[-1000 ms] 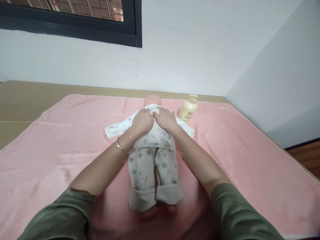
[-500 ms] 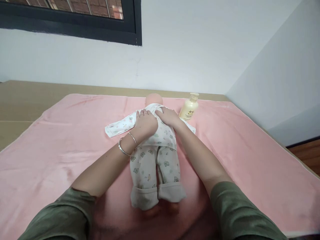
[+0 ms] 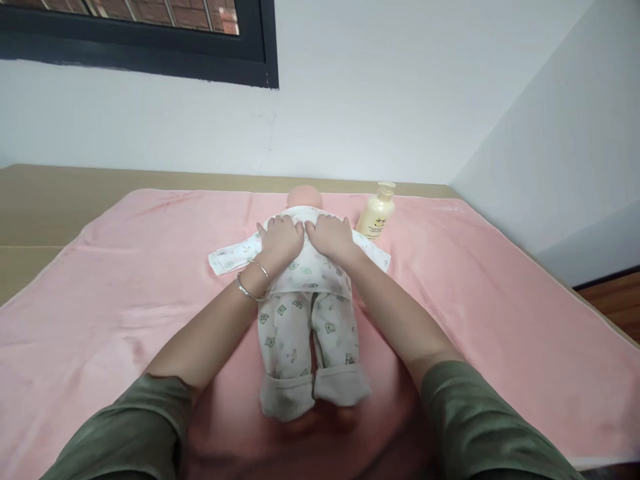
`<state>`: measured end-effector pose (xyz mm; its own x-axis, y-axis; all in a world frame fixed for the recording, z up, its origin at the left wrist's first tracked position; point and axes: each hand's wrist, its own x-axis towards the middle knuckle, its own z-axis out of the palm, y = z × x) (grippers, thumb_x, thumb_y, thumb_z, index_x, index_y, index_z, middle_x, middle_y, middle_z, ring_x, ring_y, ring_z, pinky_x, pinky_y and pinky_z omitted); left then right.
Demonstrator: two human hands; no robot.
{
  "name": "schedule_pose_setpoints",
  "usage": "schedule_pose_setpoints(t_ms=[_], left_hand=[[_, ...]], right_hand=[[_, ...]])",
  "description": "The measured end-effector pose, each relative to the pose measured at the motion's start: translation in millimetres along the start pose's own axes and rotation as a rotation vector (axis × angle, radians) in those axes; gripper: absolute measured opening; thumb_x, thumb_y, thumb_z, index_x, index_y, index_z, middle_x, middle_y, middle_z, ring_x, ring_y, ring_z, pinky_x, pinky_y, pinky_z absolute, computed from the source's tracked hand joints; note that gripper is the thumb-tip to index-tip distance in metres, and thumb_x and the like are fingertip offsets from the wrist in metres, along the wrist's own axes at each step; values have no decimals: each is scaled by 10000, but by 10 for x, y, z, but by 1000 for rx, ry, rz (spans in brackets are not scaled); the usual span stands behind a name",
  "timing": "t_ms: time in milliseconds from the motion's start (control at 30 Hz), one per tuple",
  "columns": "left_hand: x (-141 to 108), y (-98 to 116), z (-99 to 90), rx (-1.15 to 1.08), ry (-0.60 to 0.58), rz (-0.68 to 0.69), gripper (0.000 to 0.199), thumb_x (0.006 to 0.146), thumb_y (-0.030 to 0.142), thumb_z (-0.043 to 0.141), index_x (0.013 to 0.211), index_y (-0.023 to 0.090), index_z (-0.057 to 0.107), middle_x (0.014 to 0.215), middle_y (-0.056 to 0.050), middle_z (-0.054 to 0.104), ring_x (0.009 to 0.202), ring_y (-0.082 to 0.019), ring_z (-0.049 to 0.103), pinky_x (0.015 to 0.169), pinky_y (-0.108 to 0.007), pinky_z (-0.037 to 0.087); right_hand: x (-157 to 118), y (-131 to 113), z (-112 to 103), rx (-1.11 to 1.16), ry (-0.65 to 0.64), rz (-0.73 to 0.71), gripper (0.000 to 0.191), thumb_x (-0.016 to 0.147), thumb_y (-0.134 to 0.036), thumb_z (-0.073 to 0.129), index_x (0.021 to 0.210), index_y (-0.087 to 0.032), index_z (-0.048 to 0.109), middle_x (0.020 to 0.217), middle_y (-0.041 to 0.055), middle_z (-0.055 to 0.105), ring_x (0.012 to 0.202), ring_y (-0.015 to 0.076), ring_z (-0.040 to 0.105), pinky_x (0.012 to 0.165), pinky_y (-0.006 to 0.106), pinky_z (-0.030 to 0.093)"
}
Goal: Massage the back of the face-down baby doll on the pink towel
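Left hand (image 3: pixel 283 239): palm down, fingers extended and slightly spread, grasping nothing, laid on the upper torso of a smooth-headed doll (image 3: pixel 311 272) dressed in white printed cloth clothing (image 3: pixel 290 327). Right hand (image 3: pixel 331 237): same posture, also grasping nothing, just beside the left on that torso. The doll lies directly beneath both hands, its head (image 3: pixel 304 197) beyond them. Just right of the right hand: a pale-yellow cylindrical bottle (image 3: pixel 374 217) with a cream top. Under the doll, extending outward from both hands: a pink soft-fabric sheet (image 3: pixel 135 300).
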<state>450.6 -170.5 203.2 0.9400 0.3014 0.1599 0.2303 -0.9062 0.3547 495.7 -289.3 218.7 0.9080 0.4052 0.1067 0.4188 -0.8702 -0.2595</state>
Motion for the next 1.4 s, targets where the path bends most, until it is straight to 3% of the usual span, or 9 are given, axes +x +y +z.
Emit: schedule_pose_setpoints(t_ms=[167, 300, 400, 567, 867, 1067, 1233, 1400], left_hand=[[-148, 160, -6, 164, 86, 115, 481, 977, 221, 331, 1289, -12, 613, 1318, -302, 651, 1290, -400, 587, 1172, -567, 356], [-22, 60, -23, 67, 36, 117, 475, 988, 287, 332, 1190, 23, 671, 1221, -272, 699, 1189, -378, 647, 1062, -488, 462], [98, -56, 26, -50, 61, 76, 519, 1003, 370, 318, 1216, 53, 670, 1249, -239, 710, 1187, -363, 658, 1037, -456, 496], [146, -136, 140, -129, 128, 81, 476, 972, 331, 351, 1199, 86, 690, 1220, -197, 737, 1166, -350, 674, 1038, -452, 507], [159, -155, 187, -179, 171, 99, 517, 966, 341, 364, 1271, 73, 682, 1261, -203, 729, 1200, -345, 668, 1077, -455, 494], [156, -155, 195, -173, 177, 97, 538, 973, 331, 371, 1342, 56, 650, 1316, -209, 708, 1238, -344, 653, 1115, -456, 470], [136, -138, 191, -149, 186, 107, 494, 981, 318, 376, 1277, 64, 680, 1280, -205, 721, 1225, -348, 651, 1108, -459, 471], [186, -175, 201, -255, 185, 183, 489, 965, 251, 373, 1325, 126, 680, 1356, -140, 705, 1269, -294, 630, 1153, -420, 444]], right_hand=[[190, 213, 2, 208, -61, 20, 558, 1024, -552, 336, 1265, -193, 688, 1348, 146, 717, 1259, 368, 634, 1168, 585, 357], [151, 171, 21, 154, -34, 6, 587, 1030, -565, 339, 1348, -166, 631, 1424, 168, 667, 1318, 380, 591, 1189, 613, 319], [66, 32, 53, 75, 20, 18, 537, 1048, -462, 330, 1346, -116, 612, 1430, 195, 650, 1331, 377, 569, 1180, 611, 332], [-50, -153, 134, -15, 138, -25, 470, 1035, -258, 305, 1390, -70, 549, 1429, 205, 634, 1322, 353, 554, 1146, 570, 378], [-53, -117, 153, 25, 179, -8, 480, 1017, -261, 323, 1406, -89, 545, 1407, 180, 653, 1300, 332, 560, 1139, 536, 386], [-55, -115, 143, 27, 140, 16, 531, 1024, -305, 310, 1454, -69, 515, 1501, 193, 587, 1389, 355, 493, 1193, 575, 330], [99, 37, 126, 117, 76, -13, 519, 1026, -395, 343, 1387, -95, 565, 1478, 196, 606, 1393, 348, 508, 1230, 604, 276], [37, -17, 67, 33, 30, 15, 565, 1063, -408, 273, 1405, -48, 541, 1476, 244, 591, 1405, 363, 503, 1243, 623, 234]])
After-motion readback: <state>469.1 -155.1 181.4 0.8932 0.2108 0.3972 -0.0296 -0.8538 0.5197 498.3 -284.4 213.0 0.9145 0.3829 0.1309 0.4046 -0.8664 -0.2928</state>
